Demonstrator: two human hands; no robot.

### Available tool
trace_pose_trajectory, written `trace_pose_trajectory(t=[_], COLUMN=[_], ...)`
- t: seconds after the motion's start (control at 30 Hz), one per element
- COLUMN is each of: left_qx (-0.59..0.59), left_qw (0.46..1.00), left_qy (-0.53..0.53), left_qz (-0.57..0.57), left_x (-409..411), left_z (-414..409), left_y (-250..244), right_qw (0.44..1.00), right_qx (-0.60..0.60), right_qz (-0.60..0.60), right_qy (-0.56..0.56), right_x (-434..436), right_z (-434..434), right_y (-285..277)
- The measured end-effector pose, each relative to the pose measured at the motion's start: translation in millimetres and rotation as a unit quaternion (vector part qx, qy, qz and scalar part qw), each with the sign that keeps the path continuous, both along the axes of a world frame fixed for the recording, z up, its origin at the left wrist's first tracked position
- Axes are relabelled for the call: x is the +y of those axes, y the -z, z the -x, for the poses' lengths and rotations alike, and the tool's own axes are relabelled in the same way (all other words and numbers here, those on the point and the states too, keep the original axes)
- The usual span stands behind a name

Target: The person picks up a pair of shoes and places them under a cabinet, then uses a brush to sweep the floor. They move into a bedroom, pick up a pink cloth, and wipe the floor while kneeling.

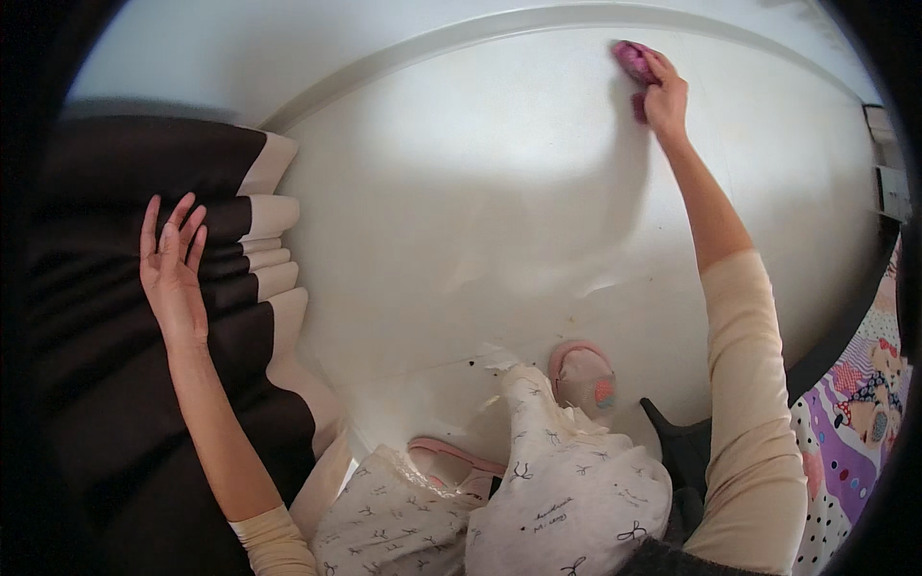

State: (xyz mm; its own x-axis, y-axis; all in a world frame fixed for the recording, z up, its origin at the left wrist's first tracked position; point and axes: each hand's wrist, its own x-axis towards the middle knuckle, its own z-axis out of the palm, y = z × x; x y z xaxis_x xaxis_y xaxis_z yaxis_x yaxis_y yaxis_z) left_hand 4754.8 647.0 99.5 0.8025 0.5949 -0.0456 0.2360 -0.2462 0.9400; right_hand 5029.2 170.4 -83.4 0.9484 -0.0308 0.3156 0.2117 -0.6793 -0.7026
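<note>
My right hand [666, 101] is closed around a bunched pink-purple cloth [635, 63], which lies against the pale floor [461, 180] near its far edge. A small piece of the cloth hangs below my fingers. At the left, my left hand [174, 270] is raised with its fingers apart, holding nothing, over a dark brown curtain [101, 288] with a pale border. Whether it touches the curtain, I cannot tell.
A pale baseboard [432, 47] curves along the far side. Near my knees are pink slippers [582, 374] on my feet and small dark specks on the floor. At the right are patterned bedding [843, 446], a black edge, and a dark chair-like leg [673, 432].
</note>
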Motion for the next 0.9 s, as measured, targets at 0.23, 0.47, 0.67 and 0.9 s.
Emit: trace_pose_trajectory(t=[0.23,0.47,0.67,0.9], left_qx=[-0.007,-0.029,-0.024,-0.011], left_qw=[1.0,0.997,0.998,0.998], left_qy=[0.015,-0.009,0.015,0.048], left_qz=[0.016,0.069,0.057,0.048], left_x=[-5,-3,-4,-5], left_z=[-5,-10,-7,-3], left_y=[4,10,13,18], right_qw=[0.957,0.868,0.83,0.984], right_qx=[-0.071,0.134,0.24,0.027], right_qz=[0.016,0.048,-0.2,-0.059], right_qy=[-0.28,-0.475,-0.463,0.164], right_x=[56,114,79,-136], right_z=[95,317,283,145], right_y=[51,24,11,9])
